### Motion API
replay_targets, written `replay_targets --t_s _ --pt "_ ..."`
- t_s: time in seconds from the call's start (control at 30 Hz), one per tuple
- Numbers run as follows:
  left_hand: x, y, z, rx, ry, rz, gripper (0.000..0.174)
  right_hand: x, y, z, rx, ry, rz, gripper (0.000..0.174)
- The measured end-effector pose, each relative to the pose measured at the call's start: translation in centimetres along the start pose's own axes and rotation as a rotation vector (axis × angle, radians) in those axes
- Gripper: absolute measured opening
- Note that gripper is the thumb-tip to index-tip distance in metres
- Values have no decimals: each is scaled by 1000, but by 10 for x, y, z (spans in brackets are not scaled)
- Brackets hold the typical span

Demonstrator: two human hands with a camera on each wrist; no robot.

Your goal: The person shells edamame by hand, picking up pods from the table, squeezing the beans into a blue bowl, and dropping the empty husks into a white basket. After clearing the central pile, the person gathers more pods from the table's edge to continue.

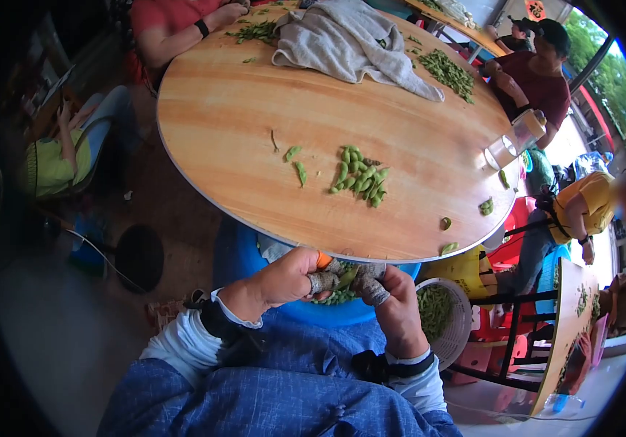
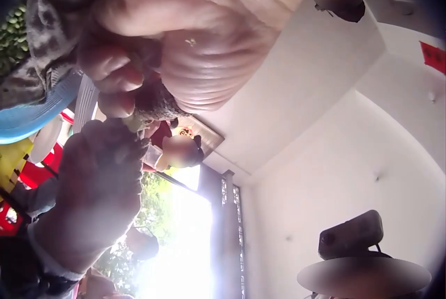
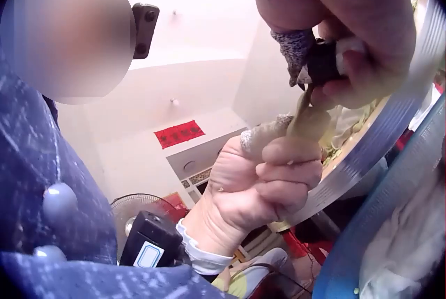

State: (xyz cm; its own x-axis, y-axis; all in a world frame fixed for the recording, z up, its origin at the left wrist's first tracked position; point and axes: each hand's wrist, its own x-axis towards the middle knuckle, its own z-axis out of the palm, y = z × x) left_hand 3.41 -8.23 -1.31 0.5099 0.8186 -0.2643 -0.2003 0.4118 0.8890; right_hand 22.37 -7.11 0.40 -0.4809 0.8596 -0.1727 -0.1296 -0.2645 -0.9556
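My left hand (image 1: pixel 281 280) and right hand (image 1: pixel 402 312) meet just below the near edge of the round wooden table (image 1: pixel 240 175). Between their fingertips both pinch a green bean pod (image 1: pixel 347 277); most of it is hidden by fingers. Grey cloth covers wrap several fingertips, and an orange band circles one left finger. Under the hands stands a blue basin (image 1: pixel 342 315) with shelled green beans (image 1: pixel 339 297) inside. In the right wrist view the left hand (image 3: pixel 268 180) comes from below and the right hand (image 3: pixel 341 27) from above, fingertips close together.
A small heap of pods (image 1: pixel 360 177) lies on the table, with loose pods around it. Farther back are a grey cloth (image 1: pixel 342 44), more pods (image 1: pixel 448 73) and a clear jar (image 1: pixel 513 142). At right stands a white basket (image 1: pixel 466 320) of pods. Other people sit around.
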Motion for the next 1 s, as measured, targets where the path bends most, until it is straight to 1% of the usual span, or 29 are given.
replay_targets --t_s 0.13,0.23,0.33,0.43,0.5,0.53,0.57,0.63,0.67,0.7,0.73,0.77,0.8,0.9,0.97,1.0 --pt "0 -7 -2 20 -17 72 11 2 2 2 -31 10 0 16" --pt "-1 -2 1 46 -1 100 11 5 7 4 10 41 0 14" --pt "3 -1 5 55 33 209 13 8 9 4 29 86 -38 12" --pt "3 5 15 666 254 544 24 9 6 5 32 134 -107 12" --pt "0 2 11 992 296 536 30 6 0 5 33 161 -125 12" --pt "-1 1 10 1154 318 526 34 6 1 2 27 139 -75 14" --pt "-1 3 12 1142 348 602 39 6 4 -1 23 117 -24 15" --pt "-2 0 8 1114 286 566 38 8 11 -6 67 78 50 22" --pt "0 -3 6 1099 255 549 38 8 11 -5 132 52 14 23" --pt "5 -8 3 1017 250 651 33 8 12 -3 198 26 -19 24" --pt "5 -12 3 872 223 654 30 8 13 -1 265 -1 -51 25" --pt "4 -13 4 728 196 656 27 9 17 -5 304 -60 -54 22" --pt "3 -13 5 585 169 657 25 11 19 -4 340 -54 -79 23" --pt "4 -20 3 211 69 453 21 15 25 1 430 -54 -135 27" --pt "7 -24 4 101 80 385 22 16 27 1 466 -69 -145 27" --pt "8 -22 6 46 85 353 23 15 25 1 413 -30 -135 27"
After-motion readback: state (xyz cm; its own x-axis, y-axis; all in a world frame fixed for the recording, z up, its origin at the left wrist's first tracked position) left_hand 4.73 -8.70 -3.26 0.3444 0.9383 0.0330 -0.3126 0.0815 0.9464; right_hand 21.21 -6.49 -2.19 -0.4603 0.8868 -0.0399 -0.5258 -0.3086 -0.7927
